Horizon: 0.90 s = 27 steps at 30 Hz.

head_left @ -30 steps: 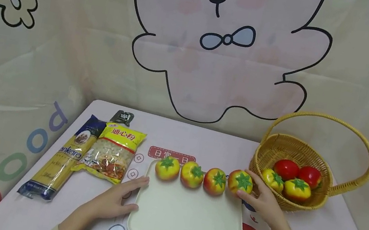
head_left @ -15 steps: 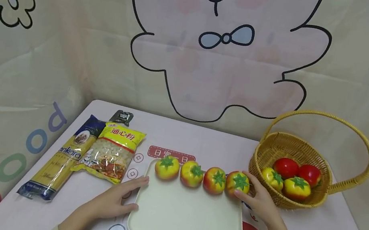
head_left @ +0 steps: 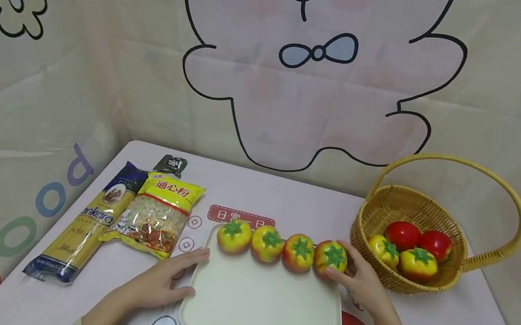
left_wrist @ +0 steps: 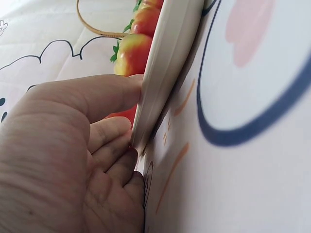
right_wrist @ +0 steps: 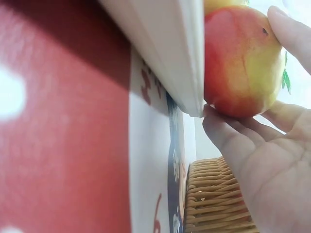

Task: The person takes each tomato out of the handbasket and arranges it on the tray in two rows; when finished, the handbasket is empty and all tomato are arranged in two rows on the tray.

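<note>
A cream rectangular tray (head_left: 265, 307) lies in front of me with a row of several yellow-red toy tomatoes (head_left: 268, 244) with green leaf tops along its far edge. My right hand (head_left: 359, 277) holds the rightmost toy tomato (head_left: 330, 259), thumb on the near side and fingers behind. In the right wrist view this toy tomato (right_wrist: 243, 63) rests against the tray, red and yellow underneath. My left hand (head_left: 163, 281) is at the tray's left edge, fingers extended; in the left wrist view its thumb and fingertips touch the tray's rim (left_wrist: 163, 73).
A wicker basket (head_left: 358, 242) with a tall handle stands at the back right, holding red fruits (head_left: 403, 236) and more toy tomatoes. At the left lie a spaghetti pack (head_left: 89, 226), a macaroni bag (head_left: 156, 214) and a small dark packet (head_left: 170, 165). A printed mat lies under the tray.
My right hand has slid the rightmost toy tomato left along the tray's far edge, and the row now sits closer together. My left hand stays at the tray's edge.
</note>
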Each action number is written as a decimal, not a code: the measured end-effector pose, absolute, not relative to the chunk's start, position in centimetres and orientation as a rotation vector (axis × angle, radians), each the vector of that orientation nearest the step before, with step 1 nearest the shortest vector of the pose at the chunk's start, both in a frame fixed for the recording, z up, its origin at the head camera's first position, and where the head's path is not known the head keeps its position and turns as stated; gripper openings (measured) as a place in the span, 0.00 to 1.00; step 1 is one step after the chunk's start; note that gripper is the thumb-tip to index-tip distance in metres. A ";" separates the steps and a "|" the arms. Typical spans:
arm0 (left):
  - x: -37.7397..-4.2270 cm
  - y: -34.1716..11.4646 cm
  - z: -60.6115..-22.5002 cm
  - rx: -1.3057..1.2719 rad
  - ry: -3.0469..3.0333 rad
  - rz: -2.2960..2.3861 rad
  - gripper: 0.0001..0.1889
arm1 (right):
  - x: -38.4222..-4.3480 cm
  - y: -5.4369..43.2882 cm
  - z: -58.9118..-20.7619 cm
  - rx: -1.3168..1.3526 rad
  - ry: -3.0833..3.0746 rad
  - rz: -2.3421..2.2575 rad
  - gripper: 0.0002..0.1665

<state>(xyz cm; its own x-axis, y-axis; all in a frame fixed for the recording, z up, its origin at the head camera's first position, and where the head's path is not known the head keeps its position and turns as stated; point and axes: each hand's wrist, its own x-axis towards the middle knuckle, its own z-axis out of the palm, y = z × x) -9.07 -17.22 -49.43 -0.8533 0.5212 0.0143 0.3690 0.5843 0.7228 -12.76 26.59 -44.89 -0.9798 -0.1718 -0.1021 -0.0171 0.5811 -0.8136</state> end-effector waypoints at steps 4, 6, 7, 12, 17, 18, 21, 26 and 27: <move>-9.1 -17.2 -49.4 0.741 2.614 1.125 0.35 | -12.9 26.5 -44.9 -0.168 2.634 -1.357 0.45; -9.1 -17.2 -49.3 0.741 2.615 1.124 0.35 | -12.9 26.5 -45.0 -0.174 2.633 -1.358 0.45; -9.1 -17.2 -49.3 0.742 2.616 1.123 0.35 | -13.0 26.6 -45.0 -0.176 2.631 -1.361 0.45; -9.1 -17.2 -49.1 0.739 2.614 1.120 0.35 | -13.1 26.6 -45.4 -0.194 2.616 -1.364 0.45; -9.1 -17.2 -49.1 0.726 2.606 1.126 0.35 | -13.2 26.7 -45.7 -0.212 2.604 -1.362 0.46; -9.1 -17.2 -49.1 0.726 2.607 1.124 0.35 | -13.2 26.7 -45.7 -0.213 2.599 -1.363 0.47; -9.1 -17.2 -49.1 0.728 2.608 1.123 0.35 | -13.2 26.7 -45.6 -0.205 2.581 -1.365 0.49; -9.0 -17.2 -49.2 0.737 2.609 1.126 0.34 | -13.0 26.8 -45.3 -0.201 2.572 -1.351 0.51; -9.0 -17.2 -49.2 0.740 2.609 1.127 0.34 | -13.0 26.8 -45.2 -0.202 2.571 -1.351 0.51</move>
<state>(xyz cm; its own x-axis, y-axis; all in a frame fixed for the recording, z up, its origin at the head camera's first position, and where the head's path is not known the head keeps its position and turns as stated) -9.03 -17.16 -49.23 -0.8533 0.5213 0.0108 0.3652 0.5828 0.7260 -13.00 26.77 -45.19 -0.9640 -0.2271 -0.1382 -0.0150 0.5654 -0.8247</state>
